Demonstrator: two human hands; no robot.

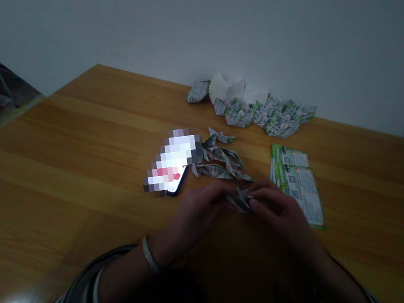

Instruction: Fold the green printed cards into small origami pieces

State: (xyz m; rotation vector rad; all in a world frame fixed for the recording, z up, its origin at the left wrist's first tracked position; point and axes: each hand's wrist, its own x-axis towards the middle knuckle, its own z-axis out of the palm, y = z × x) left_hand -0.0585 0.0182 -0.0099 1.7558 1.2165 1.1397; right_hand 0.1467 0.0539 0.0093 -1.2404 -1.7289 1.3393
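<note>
Both hands meet over the wooden table [58, 154] near its front edge. My left hand [195, 214] and my right hand [280, 208] pinch a small folded piece of printed paper [240, 199] between their fingertips, fingers closed on it. Just beyond the hands lie several folded paper shapes [221, 161] in the same green-and-white print. A bracelet sits on my left wrist, above a striped sleeve.
A phone [172, 162] lies screen up left of the folded shapes. Flat printed leaflets [297, 179] lie to the right of my hands. A heap of folded printed papers [263, 112] and a white paper [225, 87] sit against the wall.
</note>
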